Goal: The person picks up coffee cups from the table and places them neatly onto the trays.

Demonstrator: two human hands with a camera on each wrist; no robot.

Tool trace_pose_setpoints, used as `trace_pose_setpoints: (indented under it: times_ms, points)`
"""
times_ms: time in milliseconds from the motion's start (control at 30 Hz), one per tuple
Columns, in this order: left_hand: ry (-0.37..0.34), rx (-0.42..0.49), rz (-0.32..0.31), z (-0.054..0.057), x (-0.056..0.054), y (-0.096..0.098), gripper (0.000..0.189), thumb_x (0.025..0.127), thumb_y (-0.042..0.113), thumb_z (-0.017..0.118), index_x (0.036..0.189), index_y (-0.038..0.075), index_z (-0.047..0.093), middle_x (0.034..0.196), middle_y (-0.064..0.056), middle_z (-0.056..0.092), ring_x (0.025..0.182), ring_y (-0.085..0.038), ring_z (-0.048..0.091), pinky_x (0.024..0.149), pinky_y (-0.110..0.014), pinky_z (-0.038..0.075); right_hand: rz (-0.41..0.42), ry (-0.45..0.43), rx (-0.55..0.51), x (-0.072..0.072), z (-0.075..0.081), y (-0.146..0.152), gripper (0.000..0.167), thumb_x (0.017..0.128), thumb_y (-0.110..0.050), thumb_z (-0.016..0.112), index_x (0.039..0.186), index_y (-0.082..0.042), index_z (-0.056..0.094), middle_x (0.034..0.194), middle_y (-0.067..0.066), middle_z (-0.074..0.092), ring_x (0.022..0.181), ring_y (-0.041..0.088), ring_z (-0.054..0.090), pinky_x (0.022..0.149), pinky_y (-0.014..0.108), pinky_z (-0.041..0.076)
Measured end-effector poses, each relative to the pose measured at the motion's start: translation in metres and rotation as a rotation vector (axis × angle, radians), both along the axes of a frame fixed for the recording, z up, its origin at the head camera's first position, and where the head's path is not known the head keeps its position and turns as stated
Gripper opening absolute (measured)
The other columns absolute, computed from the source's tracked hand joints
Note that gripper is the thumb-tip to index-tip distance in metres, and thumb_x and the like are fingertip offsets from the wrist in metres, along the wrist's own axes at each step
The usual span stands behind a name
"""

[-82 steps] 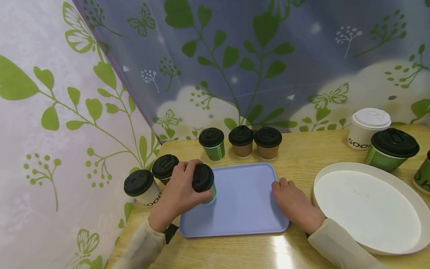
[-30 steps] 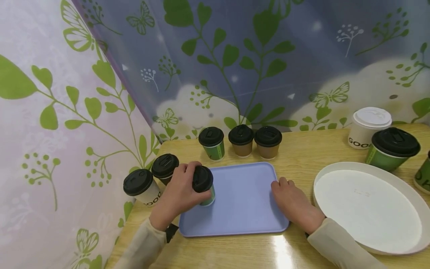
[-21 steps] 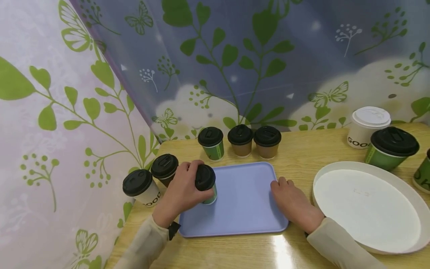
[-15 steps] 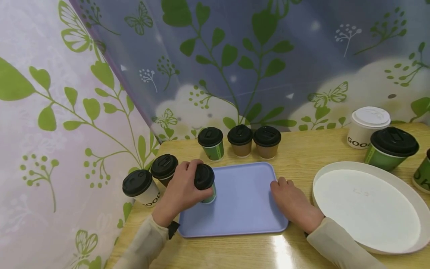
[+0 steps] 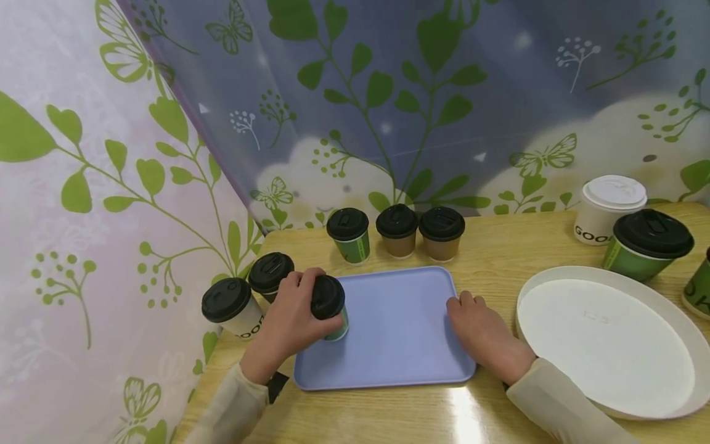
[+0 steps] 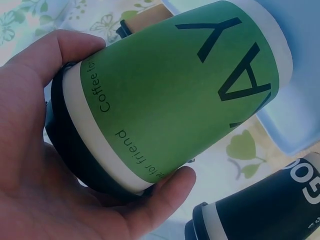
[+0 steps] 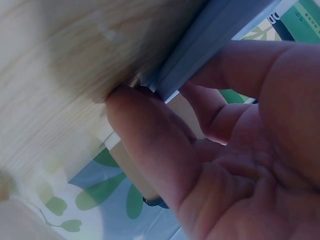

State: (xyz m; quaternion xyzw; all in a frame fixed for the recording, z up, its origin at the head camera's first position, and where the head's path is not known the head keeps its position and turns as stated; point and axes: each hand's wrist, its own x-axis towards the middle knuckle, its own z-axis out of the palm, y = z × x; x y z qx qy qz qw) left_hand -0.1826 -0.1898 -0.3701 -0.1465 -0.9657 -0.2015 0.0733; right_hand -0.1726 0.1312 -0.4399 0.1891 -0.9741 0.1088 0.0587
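My left hand (image 5: 285, 327) grips a green paper coffee cup (image 6: 175, 95) by its black lid (image 5: 327, 297), fingers and thumb curled round the lid end. The cup is upright over the left part of a lavender-blue rectangular tray (image 5: 399, 336). Part of its side is hidden behind the thumb in the head view. On the tray's right side, my right hand (image 5: 484, 330) holds the rim. The right wrist view shows the thumb and fingers on either side of that tray edge (image 7: 210, 42).
Left of the tray stand a dark cup (image 5: 270, 272) and a white cup (image 5: 228, 302), both black-lidded. Behind it are a small green cup (image 5: 349, 237) and two brown cups (image 5: 398, 231). At right lies a round white tray (image 5: 610, 345), with several larger cups (image 5: 646, 246) beyond.
My left hand and the green cup have shifted slightly left over the tray. The right hand keeps its place on the rim, and the tray has hardly moved.
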Motion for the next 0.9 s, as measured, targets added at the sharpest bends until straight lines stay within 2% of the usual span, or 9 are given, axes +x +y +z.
trace_pose_setpoints:
  times_ms: [200, 400, 900]
  points:
    - [0.015, 0.003, -0.003, 0.000, 0.000, -0.001, 0.073, 0.078, 0.038, 0.080, 0.140, 0.012, 0.052, 0.123, -0.022, 0.053, 0.105, -0.034, 0.051, 0.080, -0.050, 0.052, 0.001, -0.004, -0.001, -0.001, -0.001, 0.001, 0.006, 0.096, 0.009, 0.053, 0.092, 0.005, 0.054, 0.086, 0.019, 0.048, 0.073, 0.034, 0.050, 0.059, 0.049, 0.050]
    - [-0.020, 0.004, 0.005, 0.002, -0.004, -0.002, 0.072, 0.080, 0.038, 0.078, 0.142, 0.013, 0.051, 0.126, -0.022, 0.052, 0.107, -0.035, 0.051, 0.080, -0.051, 0.052, 0.007, 0.012, -0.009, -0.001, -0.003, 0.001, 0.006, 0.094, 0.010, 0.054, 0.092, 0.004, 0.054, 0.085, 0.018, 0.048, 0.072, 0.033, 0.049, 0.058, 0.048, 0.049]
    - [-0.030, -0.001, -0.009, 0.004, -0.017, -0.002, 0.073, 0.082, 0.038, 0.079, 0.143, 0.011, 0.049, 0.125, -0.023, 0.053, 0.110, -0.037, 0.051, 0.084, -0.051, 0.051, 0.002, 0.042, 0.004, -0.001, -0.004, 0.001, 0.007, 0.095, 0.009, 0.054, 0.090, 0.004, 0.054, 0.084, 0.018, 0.048, 0.071, 0.034, 0.050, 0.057, 0.048, 0.050]
